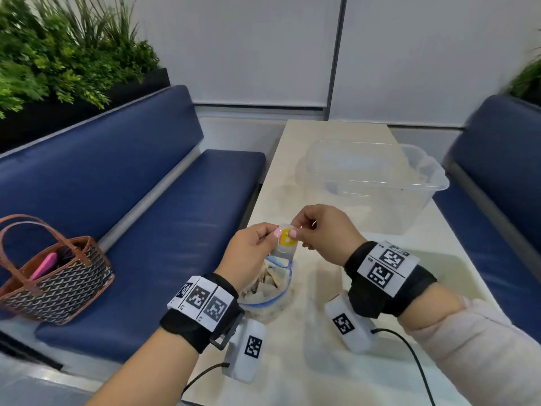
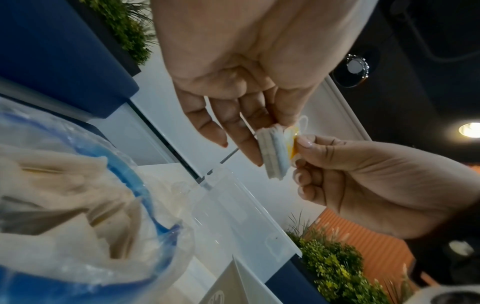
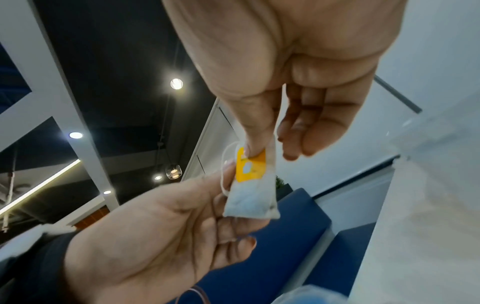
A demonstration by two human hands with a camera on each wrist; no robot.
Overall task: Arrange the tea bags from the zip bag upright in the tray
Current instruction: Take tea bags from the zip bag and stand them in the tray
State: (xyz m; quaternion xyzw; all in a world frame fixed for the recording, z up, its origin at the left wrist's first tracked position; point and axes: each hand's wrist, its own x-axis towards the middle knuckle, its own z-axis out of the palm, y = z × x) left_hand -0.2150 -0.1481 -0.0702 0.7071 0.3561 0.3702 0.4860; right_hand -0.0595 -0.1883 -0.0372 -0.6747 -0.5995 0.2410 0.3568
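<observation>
Pinching one soft paper tea bag (image 1: 285, 244) with yellow tag, left hand (image 1: 250, 253) and right hand (image 1: 325, 230) held it raised above the crinkled zip bag (image 1: 270, 291) on the worktop (image 1: 330, 356).

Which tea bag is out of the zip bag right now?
The tea bag with the yellow tag, pinched between the left hand and right hand above the zip bag. The other tea bags lie heaped inside it.

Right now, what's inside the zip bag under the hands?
The zip bag stands open on the table, holding a loose pile of pale tea bags. How many, and what lies beneath the top layer, is hidden. One tea bag is already out, pinched by both hands.
</observation>
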